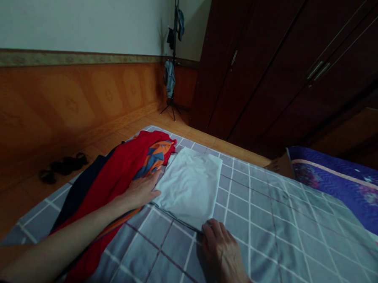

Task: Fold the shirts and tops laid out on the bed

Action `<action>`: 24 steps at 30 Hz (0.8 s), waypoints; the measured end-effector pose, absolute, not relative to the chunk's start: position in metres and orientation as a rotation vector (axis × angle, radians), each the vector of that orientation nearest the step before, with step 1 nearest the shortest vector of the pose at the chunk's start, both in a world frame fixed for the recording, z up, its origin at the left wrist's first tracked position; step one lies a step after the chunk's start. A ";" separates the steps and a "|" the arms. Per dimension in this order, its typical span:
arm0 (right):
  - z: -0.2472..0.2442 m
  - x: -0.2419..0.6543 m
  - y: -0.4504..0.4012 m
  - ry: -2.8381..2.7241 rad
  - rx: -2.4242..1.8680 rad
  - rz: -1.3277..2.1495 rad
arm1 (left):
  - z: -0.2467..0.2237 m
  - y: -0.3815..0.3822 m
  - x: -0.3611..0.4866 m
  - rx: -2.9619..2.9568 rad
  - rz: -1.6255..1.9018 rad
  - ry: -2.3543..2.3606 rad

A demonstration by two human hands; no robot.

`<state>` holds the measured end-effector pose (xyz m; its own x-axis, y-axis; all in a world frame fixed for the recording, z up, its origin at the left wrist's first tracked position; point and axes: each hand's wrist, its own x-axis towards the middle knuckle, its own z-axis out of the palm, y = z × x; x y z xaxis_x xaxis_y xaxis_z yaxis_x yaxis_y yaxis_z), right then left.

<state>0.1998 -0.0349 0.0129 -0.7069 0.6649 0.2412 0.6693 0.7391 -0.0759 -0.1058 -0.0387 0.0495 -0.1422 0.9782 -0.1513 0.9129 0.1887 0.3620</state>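
A white cloth (191, 186), folded into a rough rectangle, lies on the grey checked bed cover (251, 220). My left hand (142, 189) rests at its left edge, fingers stretched out and thumb on the cloth, beside the heaped clothes. My right hand (220, 246) is at the cloth's near right corner, its fingers curled and closed on that corner. To the left, a red garment (120, 171) lies in a long heap with an orange and blue patterned piece (156, 156) and a dark blue one (81, 191).
Dark shoes (64, 167) sit on the floor at left. A coat stand (174, 52) with hanging clothes stands in the corner. Dark wardrobe doors (259, 65) rise beyond the bed. A purple patterned bedding piece (335, 178) lies at the right.
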 end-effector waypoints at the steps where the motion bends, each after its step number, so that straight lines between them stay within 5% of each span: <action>1: 0.013 0.200 -0.035 -2.707 -1.046 -0.035 | 0.047 -0.045 -0.103 1.801 0.253 2.147; 15: 0.040 0.218 -0.011 -2.529 -0.954 -0.096 | 0.049 -0.043 -0.084 1.606 0.309 2.159; 24: 0.069 0.315 -0.020 -2.559 -0.960 -0.127 | 0.062 -0.099 -0.003 1.540 0.427 1.770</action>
<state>0.3145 -0.0197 0.0689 -0.6826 0.6116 0.4000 0.6482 0.7595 -0.0551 -0.0031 -0.0987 0.0624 -0.0069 0.9508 -0.3098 0.7046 0.2244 0.6732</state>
